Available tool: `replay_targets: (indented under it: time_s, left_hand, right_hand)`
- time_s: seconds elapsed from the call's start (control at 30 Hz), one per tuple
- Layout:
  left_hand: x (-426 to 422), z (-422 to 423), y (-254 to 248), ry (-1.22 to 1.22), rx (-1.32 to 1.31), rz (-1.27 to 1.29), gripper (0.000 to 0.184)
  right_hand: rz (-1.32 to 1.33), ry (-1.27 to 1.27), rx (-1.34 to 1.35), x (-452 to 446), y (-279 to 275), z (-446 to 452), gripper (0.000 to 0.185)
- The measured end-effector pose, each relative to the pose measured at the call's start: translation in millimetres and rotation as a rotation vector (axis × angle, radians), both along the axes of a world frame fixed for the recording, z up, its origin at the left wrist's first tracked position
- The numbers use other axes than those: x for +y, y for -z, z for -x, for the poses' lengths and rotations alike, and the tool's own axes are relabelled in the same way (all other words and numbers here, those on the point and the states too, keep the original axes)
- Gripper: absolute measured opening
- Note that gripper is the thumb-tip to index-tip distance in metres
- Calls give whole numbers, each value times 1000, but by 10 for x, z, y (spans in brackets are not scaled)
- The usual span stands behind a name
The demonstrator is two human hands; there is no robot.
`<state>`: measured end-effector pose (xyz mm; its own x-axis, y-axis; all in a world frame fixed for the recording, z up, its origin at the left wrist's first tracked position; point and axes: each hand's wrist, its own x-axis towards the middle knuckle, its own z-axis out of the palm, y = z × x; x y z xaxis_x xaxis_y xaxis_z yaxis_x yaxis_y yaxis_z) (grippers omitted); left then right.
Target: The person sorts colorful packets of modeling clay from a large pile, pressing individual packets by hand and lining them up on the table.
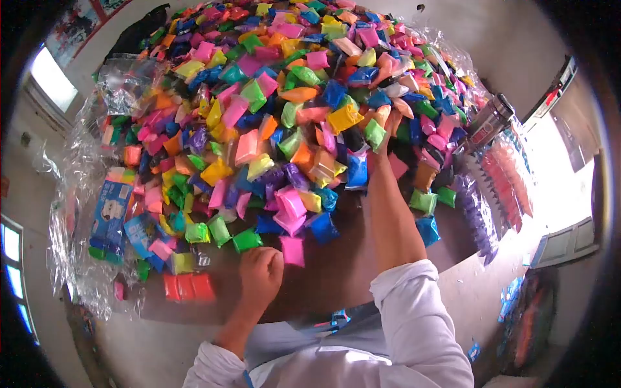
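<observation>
A large heap of small colourful packets [248,145] covers the brown table [336,275]. Near the front edge rests my left hand [262,268], its fingers curled closed, just below a green packet [247,240] and left of a pink packet [292,251]. What it holds, if anything, is hidden. My right arm reaches far forward into the heap, and my right hand [387,123] is among the packets beside a light green packet [374,134]. Its fingers are partly covered and too unclear to read.
Clear plastic wrapping [71,213] hangs over the left side. A blue box [111,210] stands there, with red packets [187,286] at the front left. On the right are a dark cylindrical container [490,123] and strips of purple packets [477,216] and pink packets [508,174].
</observation>
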<state>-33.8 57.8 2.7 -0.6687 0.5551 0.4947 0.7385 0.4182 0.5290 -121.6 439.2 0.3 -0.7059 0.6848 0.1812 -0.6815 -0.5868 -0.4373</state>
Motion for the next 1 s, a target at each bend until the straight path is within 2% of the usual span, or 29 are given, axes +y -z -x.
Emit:
replay_targets:
  time_s: [0.3, 0.43, 0.53, 0.6, 0.67, 0.73, 0.77, 0.8, 0.87, 1.0]
  left_hand:
    - [3, -25, -91, -4, -38, 78, 5]
    - [-24, 9, 12, -4, -83, 126, 4]
    - [-6, 9, 12, -3, -41, 49, 3]
    - [3, -10, -20, -4, -23, 43, 4]
    - [18, -13, -38, -3, 0, 33, 4]
    - [39, -32, 13, -27, 57, 14, 7]
    - [41, -45, 23, -25, 68, 7, 7]
    - [29, -43, 22, -20, 58, 33, 7]
    - [27, -15, 22, -10, 65, 49, 7]
    - [18, -53, 79, -37, 89, 59, 7]
  right_hand:
    - [-63, -89, -40, 76, -305, 584, 53]
    - [-172, -183, -71, -15, -692, 938, 53]
    - [-340, -269, -124, -148, -1043, 1233, 53]
    - [-522, -324, -154, -332, -1179, 1264, 53]
    - [-757, -302, -97, -849, -1542, 771, 53]
    - [-1203, -183, -438, -967, -1662, 802, 55]
    - [-1582, 73, -784, -938, -1566, 1078, 69]
    - [-1582, 92, -779, -1104, -1654, 996, 69]
    - [-1918, 514, -1031, -1472, -1735, 755, 83]
    - [-2067, 563, -961, -1801, -1551, 682, 92]
